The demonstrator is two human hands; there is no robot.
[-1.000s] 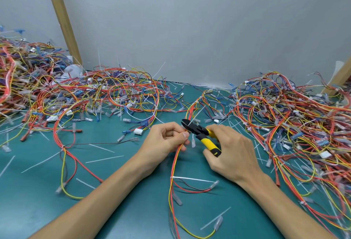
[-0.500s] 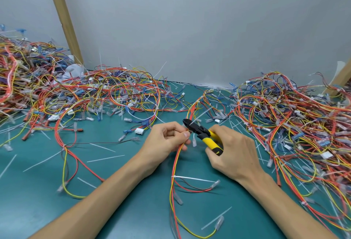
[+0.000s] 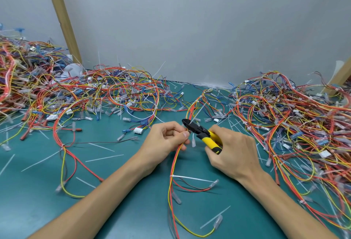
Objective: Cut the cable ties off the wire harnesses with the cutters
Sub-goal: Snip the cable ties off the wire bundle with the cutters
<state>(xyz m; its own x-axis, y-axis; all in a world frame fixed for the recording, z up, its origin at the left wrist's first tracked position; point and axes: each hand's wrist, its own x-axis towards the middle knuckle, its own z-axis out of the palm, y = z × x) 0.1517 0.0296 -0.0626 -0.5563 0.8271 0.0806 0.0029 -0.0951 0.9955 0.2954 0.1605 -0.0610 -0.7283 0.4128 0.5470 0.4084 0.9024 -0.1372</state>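
My left hand (image 3: 167, 140) pinches a red, orange and yellow wire harness (image 3: 173, 170) that runs from the table's near edge up toward the back. My right hand (image 3: 233, 151) grips the yellow and black cutters (image 3: 205, 134). The black jaws sit at the harness just above my left thumb, where a white cable tie (image 3: 196, 114) sticks up from the bundle. Lower on the same harness another white cable tie (image 3: 190, 178) juts out to the right.
Big tangles of harnesses lie on the green table at the left (image 3: 57, 94) and at the right (image 3: 294, 117). Cut white tie pieces (image 3: 104, 158) lie scattered on the mat. Wooden posts (image 3: 62, 16) lean against the grey wall.
The cutters' jaws have edged a little up and left toward the tie at the harness. My left hand keeps its hold on the wires.
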